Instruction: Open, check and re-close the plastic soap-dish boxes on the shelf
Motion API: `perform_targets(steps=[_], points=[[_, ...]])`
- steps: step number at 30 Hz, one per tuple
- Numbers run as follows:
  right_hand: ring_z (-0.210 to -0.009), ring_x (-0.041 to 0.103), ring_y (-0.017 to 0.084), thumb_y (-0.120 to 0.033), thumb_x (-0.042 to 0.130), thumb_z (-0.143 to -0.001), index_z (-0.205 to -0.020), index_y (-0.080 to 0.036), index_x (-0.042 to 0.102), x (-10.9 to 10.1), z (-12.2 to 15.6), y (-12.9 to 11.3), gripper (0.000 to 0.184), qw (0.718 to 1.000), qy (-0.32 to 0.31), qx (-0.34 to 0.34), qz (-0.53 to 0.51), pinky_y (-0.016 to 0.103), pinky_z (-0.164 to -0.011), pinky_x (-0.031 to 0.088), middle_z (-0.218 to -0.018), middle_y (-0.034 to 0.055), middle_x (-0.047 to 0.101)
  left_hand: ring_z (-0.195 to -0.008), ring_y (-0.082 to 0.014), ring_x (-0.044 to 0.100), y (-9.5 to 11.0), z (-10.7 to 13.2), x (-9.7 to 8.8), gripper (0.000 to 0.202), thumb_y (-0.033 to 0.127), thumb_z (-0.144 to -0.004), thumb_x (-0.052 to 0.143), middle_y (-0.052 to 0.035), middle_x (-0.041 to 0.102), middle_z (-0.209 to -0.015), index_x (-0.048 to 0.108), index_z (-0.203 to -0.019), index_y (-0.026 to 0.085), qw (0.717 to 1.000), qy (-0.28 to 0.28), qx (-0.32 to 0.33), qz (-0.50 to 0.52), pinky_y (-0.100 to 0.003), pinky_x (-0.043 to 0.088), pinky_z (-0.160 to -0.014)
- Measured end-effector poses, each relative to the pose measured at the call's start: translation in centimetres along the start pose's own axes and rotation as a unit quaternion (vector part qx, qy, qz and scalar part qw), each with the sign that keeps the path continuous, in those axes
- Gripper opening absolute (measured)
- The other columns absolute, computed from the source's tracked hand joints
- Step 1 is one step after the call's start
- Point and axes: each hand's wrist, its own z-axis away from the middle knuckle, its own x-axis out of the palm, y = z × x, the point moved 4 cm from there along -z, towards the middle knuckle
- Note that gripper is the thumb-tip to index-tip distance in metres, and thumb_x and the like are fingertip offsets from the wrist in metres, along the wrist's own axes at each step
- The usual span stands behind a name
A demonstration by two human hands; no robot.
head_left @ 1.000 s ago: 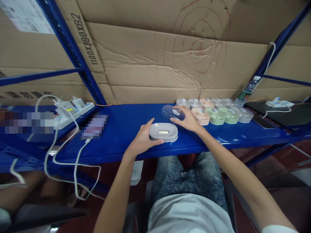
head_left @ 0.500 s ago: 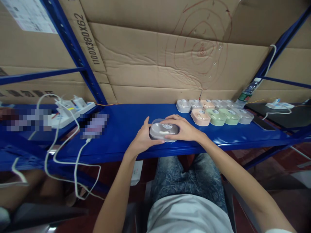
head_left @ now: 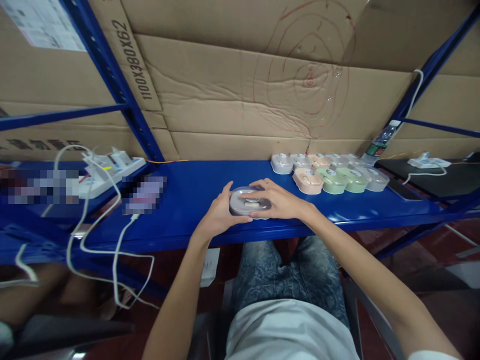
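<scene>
A grey oval plastic box (head_left: pixel 243 203) with a clear lid is held between both hands just over the front part of the blue shelf. My left hand (head_left: pixel 218 212) grips its left end, the thumb along the near side and the index finger pointing up. My right hand (head_left: pixel 281 200) is closed round the right end, with fingers over the lid partly hiding a round label. A small pale piece shows on the lid's middle. Similar boxes stand to the right, among them a peach box (head_left: pixel 307 182) and a green box (head_left: pixel 331 182).
A phone (head_left: pixel 404 190) and a water bottle (head_left: pixel 381 140) lie right of the boxes. To the left are a blurred phone (head_left: pixel 144 195) on a white cable (head_left: pixel 119 245) and a power strip (head_left: pixel 112 172) with chargers. Cardboard (head_left: pixel 225 75) backs the blue shelf (head_left: pixel 187 200).
My right hand's fingers have slid left across the lid and now cover more of the round label. The box is still between both hands, and the view has shifted slightly.
</scene>
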Motion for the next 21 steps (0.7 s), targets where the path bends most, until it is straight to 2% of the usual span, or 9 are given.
perform_targets(steps=[5, 11, 16, 21], points=[[-0.14, 0.053, 0.032, -0.05, 0.069, -0.1, -0.155, -0.029, 0.058, 0.7, -0.1, 1.2, 0.059, 0.999, -0.007, 0.007, -0.034, 0.054, -0.118, 0.042, -0.153, 0.0143, 0.057, -0.147, -0.0433, 0.051, -0.3, -0.1, 0.1, 0.131, 0.055, -0.068, 0.095, -0.022, 0.058, -0.153, 0.02, -0.169, 0.021, 1.0, 0.001, 0.002, -0.006, -0.06, 0.04, -0.118], [-0.156, 0.037, 0.033, -0.05, 0.06, -0.106, -0.159, -0.027, 0.052, 2.2, 1.8, 0.8, 0.058, 0.998, 0.052, 0.002, -0.028, 0.06, -0.124, 0.037, -0.163, 0.0175, 0.047, -0.154, -0.0444, 0.04, -0.3, 0.1, 0.2, 0.122, 0.062, -0.074, 0.089, -0.0245, 0.043, -0.165, 0.024, -0.168, 0.019, 0.999, -0.013, 0.007, -0.052, -0.061, 0.036, -0.122], [-0.155, 0.038, 0.034, -0.053, 0.06, -0.105, -0.158, -0.03, 0.053, 2.6, 2.4, 0.3, 0.058, 0.997, 0.071, -0.001, -0.011, 0.062, -0.122, 0.039, -0.164, 0.0175, 0.045, -0.152, -0.0438, 0.042, -0.5, 0.1, 0.4, 0.111, 0.065, -0.078, 0.085, -0.0205, 0.046, -0.162, 0.03, -0.166, 0.025, 0.997, -0.019, 0.039, -0.06, -0.062, 0.038, -0.12], [-0.154, 0.039, 0.032, -0.051, 0.066, -0.103, -0.155, -0.027, 0.057, 2.7, 2.2, 1.1, 0.058, 0.995, 0.091, -0.004, -0.042, 0.057, -0.123, 0.038, -0.161, 0.0176, 0.047, -0.151, -0.0437, 0.044, -0.4, 0.1, 0.4, 0.111, 0.064, -0.079, 0.085, -0.0213, 0.048, -0.161, 0.031, -0.166, 0.021, 0.996, -0.025, 0.026, -0.079, -0.059, 0.04, -0.119]])
